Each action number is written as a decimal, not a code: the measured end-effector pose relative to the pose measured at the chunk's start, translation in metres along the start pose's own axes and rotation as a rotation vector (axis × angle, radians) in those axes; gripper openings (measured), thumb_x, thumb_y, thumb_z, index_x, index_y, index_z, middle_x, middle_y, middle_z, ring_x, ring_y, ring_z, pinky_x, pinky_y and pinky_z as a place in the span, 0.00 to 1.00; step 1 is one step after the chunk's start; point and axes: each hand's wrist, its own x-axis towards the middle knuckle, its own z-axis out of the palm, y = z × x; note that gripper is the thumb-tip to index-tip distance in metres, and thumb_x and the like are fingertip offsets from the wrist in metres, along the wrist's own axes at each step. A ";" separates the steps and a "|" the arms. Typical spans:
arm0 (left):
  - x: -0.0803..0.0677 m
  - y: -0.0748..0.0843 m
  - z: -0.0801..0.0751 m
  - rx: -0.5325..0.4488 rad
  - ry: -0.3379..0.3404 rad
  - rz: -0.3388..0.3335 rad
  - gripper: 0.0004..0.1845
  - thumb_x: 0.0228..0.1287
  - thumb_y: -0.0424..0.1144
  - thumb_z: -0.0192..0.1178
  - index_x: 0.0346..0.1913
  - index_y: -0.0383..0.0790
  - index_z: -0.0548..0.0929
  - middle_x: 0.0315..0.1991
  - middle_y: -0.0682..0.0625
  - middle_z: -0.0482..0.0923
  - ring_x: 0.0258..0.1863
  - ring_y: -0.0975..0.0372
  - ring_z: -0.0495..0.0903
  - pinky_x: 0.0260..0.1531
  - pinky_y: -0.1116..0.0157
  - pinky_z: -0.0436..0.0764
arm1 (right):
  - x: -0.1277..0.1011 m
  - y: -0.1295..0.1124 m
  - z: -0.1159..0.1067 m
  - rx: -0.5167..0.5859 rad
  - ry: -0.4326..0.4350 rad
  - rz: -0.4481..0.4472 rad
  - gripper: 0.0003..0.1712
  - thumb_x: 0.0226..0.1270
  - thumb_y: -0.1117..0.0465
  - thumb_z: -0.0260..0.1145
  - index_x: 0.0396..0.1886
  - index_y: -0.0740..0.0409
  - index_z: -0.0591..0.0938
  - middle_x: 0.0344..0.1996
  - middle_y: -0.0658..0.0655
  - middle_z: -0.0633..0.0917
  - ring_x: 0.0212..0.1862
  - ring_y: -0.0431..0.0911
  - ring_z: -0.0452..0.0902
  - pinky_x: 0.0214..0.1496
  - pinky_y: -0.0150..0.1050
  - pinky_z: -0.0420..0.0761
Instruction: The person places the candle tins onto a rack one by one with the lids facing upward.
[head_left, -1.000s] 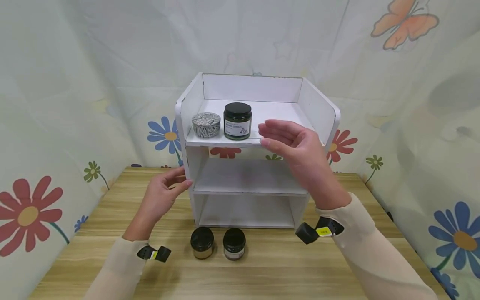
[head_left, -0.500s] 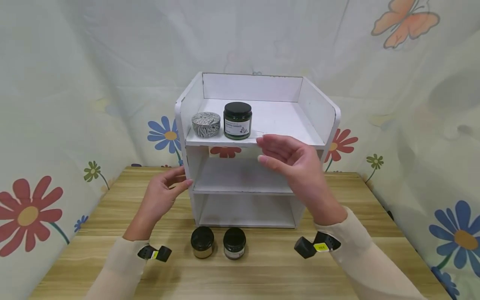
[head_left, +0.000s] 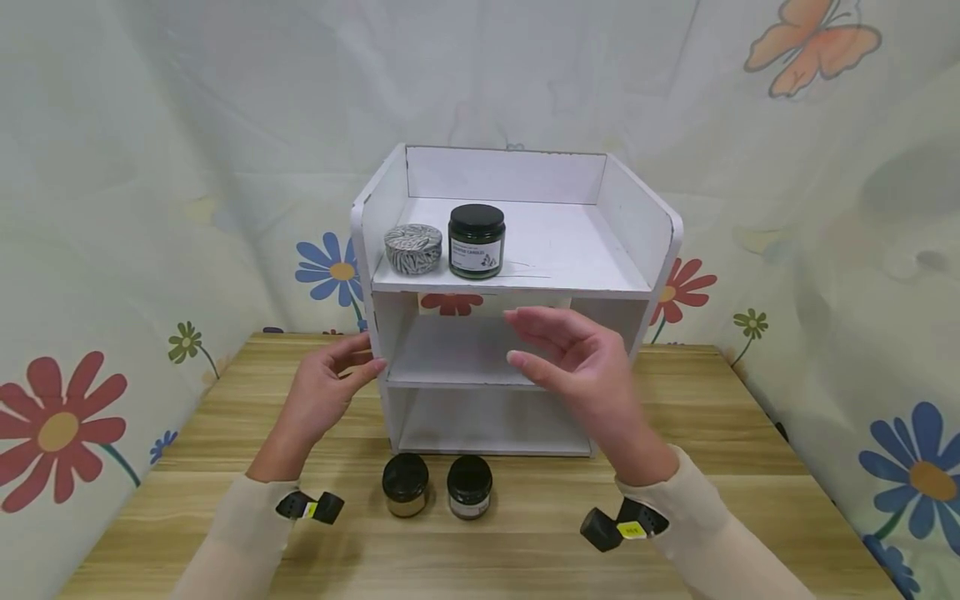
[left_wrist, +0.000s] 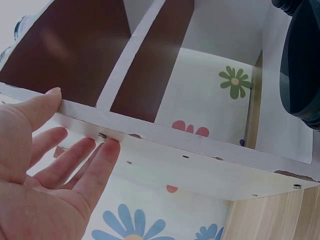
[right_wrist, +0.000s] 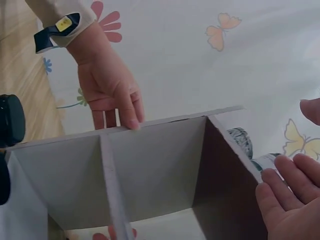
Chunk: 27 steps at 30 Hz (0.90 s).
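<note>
White shelf unit (head_left: 506,177) with candle containers, two stages of loading. A patterned tin (head_left: 413,249) and a labelled jar (head_left: 477,242) stand side by side on the top tier; a gold-sided jar (head_left: 405,486) and a black-lidded jar (head_left: 469,488) stand on the table (head_left: 540,542) before it. The left hand (head_left: 322,387) lightly pinches the unit's left edge; the right hand (head_left: 581,358), thumb and fingers apart, holds nothing before the middle tier. Presumably between placements; the next move probably calls for a downward reach to a table jar.
</note>
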 end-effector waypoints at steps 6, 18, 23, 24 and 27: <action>-0.001 0.001 0.000 0.002 0.000 -0.003 0.34 0.67 0.58 0.66 0.72 0.50 0.75 0.70 0.47 0.76 0.65 0.48 0.79 0.66 0.44 0.77 | -0.011 0.020 0.005 0.037 -0.004 -0.030 0.27 0.61 0.68 0.76 0.60 0.66 0.81 0.58 0.59 0.87 0.64 0.51 0.82 0.68 0.45 0.79; -0.001 0.003 0.000 0.006 0.004 -0.008 0.35 0.66 0.59 0.67 0.72 0.49 0.75 0.70 0.46 0.76 0.66 0.48 0.78 0.66 0.43 0.77 | -0.029 0.059 0.013 0.096 -0.028 -0.046 0.24 0.62 0.69 0.75 0.58 0.69 0.81 0.57 0.64 0.86 0.62 0.51 0.83 0.66 0.41 0.81; -0.001 0.003 0.001 0.010 0.005 -0.007 0.35 0.67 0.58 0.67 0.73 0.49 0.75 0.70 0.46 0.76 0.66 0.48 0.78 0.66 0.44 0.77 | -0.038 0.076 0.016 0.119 -0.040 -0.062 0.24 0.62 0.70 0.74 0.57 0.71 0.81 0.57 0.66 0.86 0.61 0.48 0.83 0.64 0.39 0.82; -0.001 0.003 0.001 0.010 0.006 -0.006 0.35 0.67 0.58 0.67 0.73 0.48 0.75 0.70 0.46 0.76 0.66 0.48 0.78 0.66 0.44 0.77 | -0.039 0.080 0.017 0.119 -0.039 -0.070 0.24 0.62 0.71 0.74 0.57 0.71 0.81 0.56 0.67 0.86 0.61 0.48 0.84 0.64 0.39 0.82; -0.001 0.003 0.001 0.013 0.006 -0.006 0.35 0.67 0.58 0.66 0.73 0.48 0.75 0.70 0.46 0.76 0.66 0.48 0.78 0.66 0.44 0.77 | -0.044 0.090 0.018 0.121 -0.044 -0.090 0.23 0.62 0.72 0.73 0.57 0.73 0.80 0.56 0.67 0.86 0.60 0.48 0.84 0.65 0.38 0.82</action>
